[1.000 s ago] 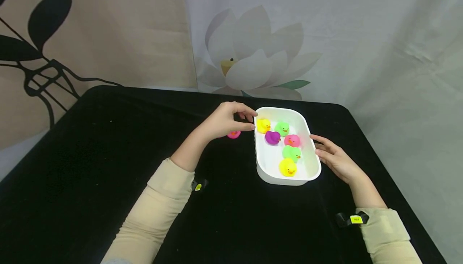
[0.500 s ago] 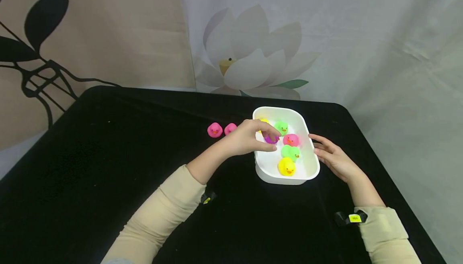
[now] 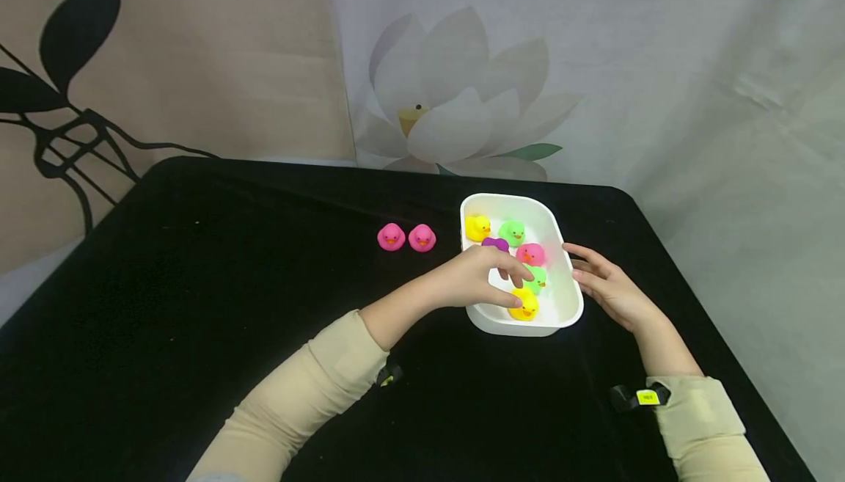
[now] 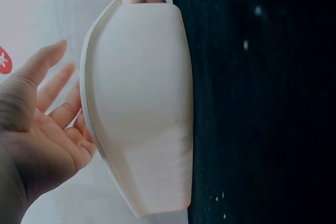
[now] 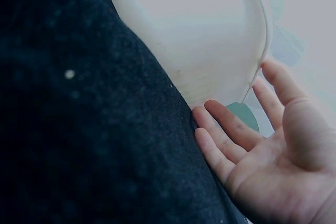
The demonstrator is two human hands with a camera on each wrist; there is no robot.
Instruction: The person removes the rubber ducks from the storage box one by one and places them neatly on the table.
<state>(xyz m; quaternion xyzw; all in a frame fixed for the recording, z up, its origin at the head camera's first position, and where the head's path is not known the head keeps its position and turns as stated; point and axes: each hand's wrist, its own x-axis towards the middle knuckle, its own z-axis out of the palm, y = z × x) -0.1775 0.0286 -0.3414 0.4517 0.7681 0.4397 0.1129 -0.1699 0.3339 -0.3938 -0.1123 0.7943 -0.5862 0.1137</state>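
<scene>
A white plastic tub (image 3: 511, 329) holds several small toy ducks. My left hand (image 3: 472, 280) reaches over its near left rim, thumb and fingers spread apart, close above the front yellow duck (image 3: 527, 308) and a green duck (image 3: 538, 281). In the left wrist view nothing shows between the fingers of the left hand (image 4: 47, 124). A purple duck (image 3: 495, 243) is partly hidden behind that hand. Beside it lie a pink duck (image 3: 530, 254), another green duck (image 3: 512, 233) and another yellow duck (image 3: 477, 228). My right hand (image 3: 610, 287) rests its fingertips against the tub's right side, fingers loosely extended.
Two pink ducks (image 3: 391, 237) sit side by side on the black tablecloth (image 3: 264, 284), left of the tub. Behind the table's far edge hangs a pale curtain (image 3: 660, 64) printed with a lotus. The right sleeve (image 3: 700, 423) lies along the table's right side.
My left hand has moved from the tub's far left rim toward the front, over the ducks inside. This uncovers the two pink ducks on the table. The right hand stays at the tub's side.
</scene>
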